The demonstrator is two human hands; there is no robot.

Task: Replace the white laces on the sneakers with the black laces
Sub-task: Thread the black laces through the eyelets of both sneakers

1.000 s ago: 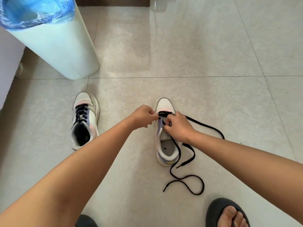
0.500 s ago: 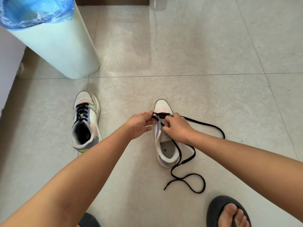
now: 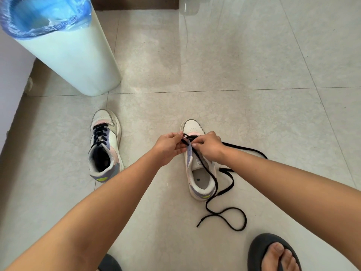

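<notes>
Black lace [image 3: 213, 184] in both hands, left [image 3: 169, 146], right [image 3: 208, 144].

The hands, left [image 3: 169, 146] and right [image 3: 208, 146], cover the sneaker's [image 3: 201, 173] eyelets, so where the lace [image 3: 220, 192] threads cannot be told. Its far run vanishes behind the right forearm. The bin [image 3: 68, 55] is cut by the top and left edges; the sandalled foot [image 3: 273, 253] by the bottom.
</notes>
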